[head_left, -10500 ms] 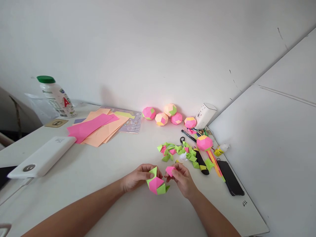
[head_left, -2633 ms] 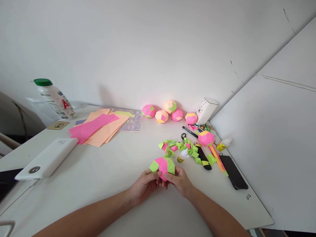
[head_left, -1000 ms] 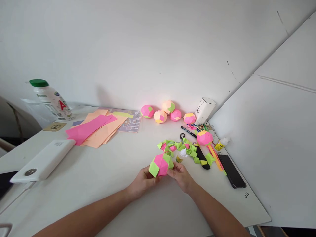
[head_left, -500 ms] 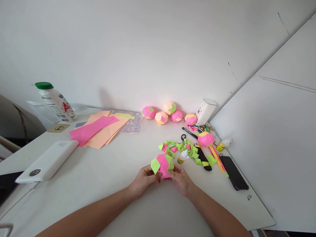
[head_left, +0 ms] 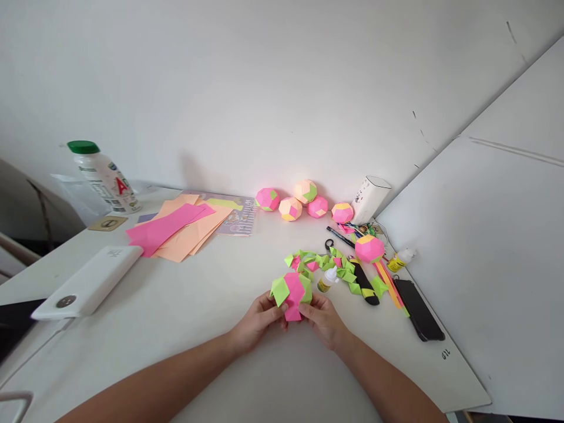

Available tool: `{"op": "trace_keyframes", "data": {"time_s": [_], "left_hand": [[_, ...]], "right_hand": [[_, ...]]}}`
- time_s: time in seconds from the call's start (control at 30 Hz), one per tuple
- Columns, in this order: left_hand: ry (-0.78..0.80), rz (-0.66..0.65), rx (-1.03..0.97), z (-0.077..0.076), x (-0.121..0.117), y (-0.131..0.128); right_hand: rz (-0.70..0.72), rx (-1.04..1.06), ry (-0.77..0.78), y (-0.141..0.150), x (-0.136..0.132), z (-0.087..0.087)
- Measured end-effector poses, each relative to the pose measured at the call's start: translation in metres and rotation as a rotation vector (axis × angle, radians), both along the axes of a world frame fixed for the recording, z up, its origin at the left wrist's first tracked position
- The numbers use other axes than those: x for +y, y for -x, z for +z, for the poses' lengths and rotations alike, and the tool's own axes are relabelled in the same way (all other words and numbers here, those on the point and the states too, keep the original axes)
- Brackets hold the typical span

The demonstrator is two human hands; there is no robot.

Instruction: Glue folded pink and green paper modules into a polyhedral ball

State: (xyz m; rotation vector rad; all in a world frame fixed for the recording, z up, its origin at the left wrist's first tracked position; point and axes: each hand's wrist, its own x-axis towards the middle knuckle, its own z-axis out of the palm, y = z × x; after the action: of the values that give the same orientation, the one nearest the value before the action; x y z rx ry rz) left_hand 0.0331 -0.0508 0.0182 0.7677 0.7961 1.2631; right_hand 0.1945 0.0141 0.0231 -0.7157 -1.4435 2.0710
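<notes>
Between my two hands is a partly formed folded-paper ball [head_left: 294, 289] in pink and lime green, with green flaps sticking out at its sides. My left hand [head_left: 259, 317] grips its left side, the thumb on the front. My right hand [head_left: 324, 317] pinches the right side, its thumb on the pink paper. The fingers behind the paper are mostly hidden. Just beyond my right hand stands a small glue bottle [head_left: 326, 281] with a white cap. Behind the ball lie several folded green and pink paper pieces [head_left: 312, 258].
Finished paper balls [head_left: 267, 200] line the wall, and another ball [head_left: 369, 249] sits at right. Nearby are a cutter knife [head_left: 365, 285], a phone [head_left: 418, 308] and a second glue bottle [head_left: 400, 259]. Leftward lie paper sheets [head_left: 176, 232], a white power bank [head_left: 88, 282] and a green-capped bottle [head_left: 106, 179].
Both hands keep their hold, and the paper ball has tilted slightly, its left green flap now pointing lower. The camera view has shifted a little.
</notes>
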Motion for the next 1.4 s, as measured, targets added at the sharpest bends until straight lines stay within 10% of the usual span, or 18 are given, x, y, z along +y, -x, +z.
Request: {"op": "trace_keyframes", "data": {"time_s": [0.23, 0.53, 1.4], "left_hand": [[-0.118, -0.147, -0.068, 0.012, -0.002, 0.002], [0.124, -0.087, -0.211, 0.015, -0.001, -0.004], [0.083, -0.019, -0.222, 0.019, -0.004, -0.010]], "right_hand": [[-0.027, 0.001, 0.035, 0.000, 0.001, -0.001], [-0.002, -0.060, 0.056, -0.001, 0.000, -0.004], [0.021, -0.069, -0.008, 0.001, -0.001, -0.014]]}}
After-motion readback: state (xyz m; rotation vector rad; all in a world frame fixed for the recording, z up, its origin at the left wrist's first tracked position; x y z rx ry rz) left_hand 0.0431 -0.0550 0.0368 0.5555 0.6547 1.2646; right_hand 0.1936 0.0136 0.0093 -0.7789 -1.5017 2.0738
